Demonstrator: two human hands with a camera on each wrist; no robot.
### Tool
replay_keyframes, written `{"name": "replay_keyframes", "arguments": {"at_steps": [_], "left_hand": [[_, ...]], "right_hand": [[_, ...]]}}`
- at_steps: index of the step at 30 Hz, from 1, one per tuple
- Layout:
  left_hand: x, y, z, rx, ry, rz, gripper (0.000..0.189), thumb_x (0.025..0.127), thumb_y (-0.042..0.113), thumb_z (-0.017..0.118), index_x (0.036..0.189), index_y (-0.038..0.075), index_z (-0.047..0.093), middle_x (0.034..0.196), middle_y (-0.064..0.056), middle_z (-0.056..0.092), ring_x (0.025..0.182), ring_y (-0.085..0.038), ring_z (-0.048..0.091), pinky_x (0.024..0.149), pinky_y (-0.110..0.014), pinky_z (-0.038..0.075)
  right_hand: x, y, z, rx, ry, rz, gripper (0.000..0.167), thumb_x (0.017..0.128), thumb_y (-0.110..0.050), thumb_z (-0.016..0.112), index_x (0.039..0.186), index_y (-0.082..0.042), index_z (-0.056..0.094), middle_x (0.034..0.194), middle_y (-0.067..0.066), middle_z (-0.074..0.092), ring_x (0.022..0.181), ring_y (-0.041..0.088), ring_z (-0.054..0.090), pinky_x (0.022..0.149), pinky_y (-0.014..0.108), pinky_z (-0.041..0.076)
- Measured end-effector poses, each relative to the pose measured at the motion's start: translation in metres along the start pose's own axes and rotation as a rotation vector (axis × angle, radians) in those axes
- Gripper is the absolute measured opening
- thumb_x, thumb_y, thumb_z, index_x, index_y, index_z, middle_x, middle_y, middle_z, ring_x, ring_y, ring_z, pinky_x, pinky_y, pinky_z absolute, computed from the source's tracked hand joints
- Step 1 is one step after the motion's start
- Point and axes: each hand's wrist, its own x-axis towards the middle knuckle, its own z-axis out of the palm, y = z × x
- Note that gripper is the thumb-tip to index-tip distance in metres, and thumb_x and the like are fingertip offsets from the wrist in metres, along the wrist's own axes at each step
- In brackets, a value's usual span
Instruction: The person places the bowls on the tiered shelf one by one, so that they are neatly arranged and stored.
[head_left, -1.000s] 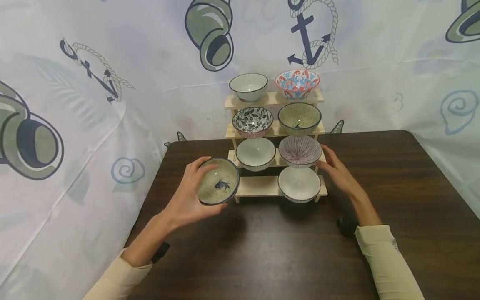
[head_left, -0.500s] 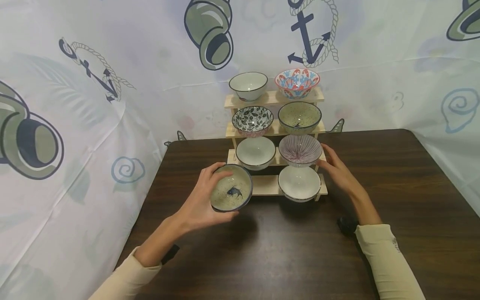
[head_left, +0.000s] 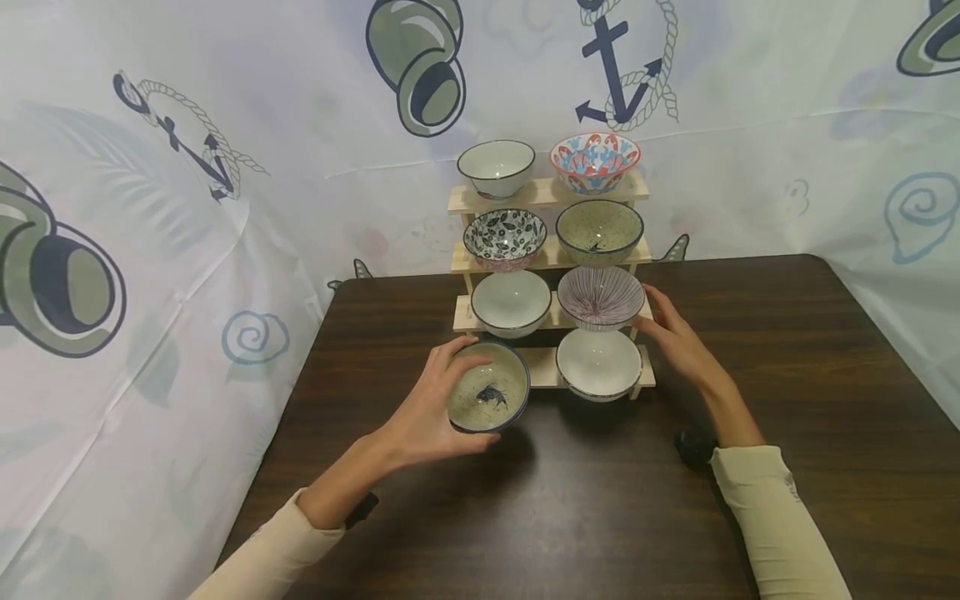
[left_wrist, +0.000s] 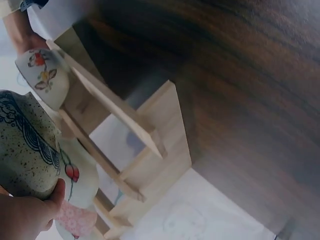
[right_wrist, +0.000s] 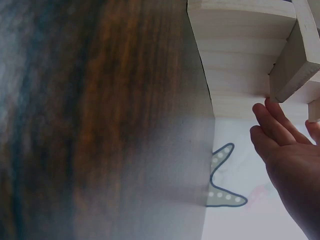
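Observation:
In the head view my left hand point(head_left: 427, 415) grips a speckled beige-green bowl point(head_left: 472, 407) with a dark fish painted inside, thumb at the near rim and fingers at the far side. It is held tilted, in front of the left end of the wooden stand's lowest shelf point(head_left: 542, 367). The left wrist view shows the bowl's outside point(left_wrist: 25, 150) with a blue wave pattern. My right hand point(head_left: 686, 350) is at the stand's right side, beside the purple-striped bowl point(head_left: 600, 296). Its fingers point(right_wrist: 272, 125) reach up to the wooden frame point(right_wrist: 295, 65) in the right wrist view.
Higher shelves bear a white bowl point(head_left: 512, 302), a black-and-white floral bowl point(head_left: 506, 237), a speckled bowl point(head_left: 600, 232), a dark-rimmed bowl point(head_left: 497, 168) and a red-blue bowl point(head_left: 596, 162). Another white bowl point(head_left: 598, 364) sits bottom right. The dark table point(head_left: 585, 500) meets a printed cloth point(head_left: 300, 167).
My left hand has carried the fish bowl rightward and nearer me, from left of the stand to in front of its lowest shelf. My right hand has stayed at the stand's right side.

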Motion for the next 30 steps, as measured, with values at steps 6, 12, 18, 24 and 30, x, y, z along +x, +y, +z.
{"name": "replay_keyframes", "arguments": {"at_steps": [6,12,18,24,30], "left_hand": [[0.004,-0.003,0.013,-0.005,-0.016,-0.029,0.088,0.068,0.043,0.092,0.144,0.024,0.052,0.163,-0.002,0.031,0.149,-0.024,0.030,0.111,-0.058,0.044],[0.009,-0.007,0.024,-0.016,-0.033,-0.045,0.086,0.069,0.044,0.092,0.143,0.023,0.054,0.162,-0.004,0.032,0.149,-0.026,0.031,0.112,-0.058,0.044],[0.014,-0.011,0.033,-0.023,-0.041,-0.062,0.086,0.069,0.045,0.091,0.144,0.025,0.052,0.162,-0.009,0.033,0.146,-0.025,0.032,0.110,-0.058,0.045],[0.019,-0.015,0.041,-0.010,-0.026,-0.080,0.089,0.068,0.048,0.090,0.144,0.026,0.051,0.159,-0.008,0.035,0.141,-0.024,0.036,0.108,-0.054,0.047],[0.025,-0.017,0.048,0.001,-0.018,-0.108,0.089,0.069,0.050,0.090,0.145,0.027,0.050,0.158,-0.008,0.035,0.141,-0.024,0.036,0.109,-0.053,0.047]], "right_hand": [[0.000,0.000,-0.001,-0.003,-0.003,0.005,0.078,0.108,-0.040,0.049,0.168,-0.025,0.002,0.161,0.027,0.037,0.146,0.046,0.040,0.122,0.070,0.024],[-0.002,-0.002,0.000,-0.001,-0.006,0.009,0.079,0.107,-0.041,0.050,0.168,-0.026,0.002,0.163,0.027,0.034,0.147,0.046,0.039,0.122,0.070,0.023],[-0.002,-0.002,0.000,-0.002,-0.004,0.011,0.080,0.107,-0.042,0.050,0.168,-0.024,0.002,0.162,0.029,0.035,0.147,0.047,0.039,0.122,0.071,0.023],[-0.001,0.000,0.000,0.006,-0.007,-0.005,0.079,0.107,-0.040,0.050,0.168,-0.023,0.003,0.161,0.029,0.037,0.146,0.046,0.040,0.122,0.070,0.024],[0.000,0.001,-0.001,0.007,-0.008,-0.003,0.078,0.108,-0.041,0.050,0.168,-0.026,0.003,0.164,0.025,0.034,0.147,0.045,0.039,0.122,0.070,0.023]]}}
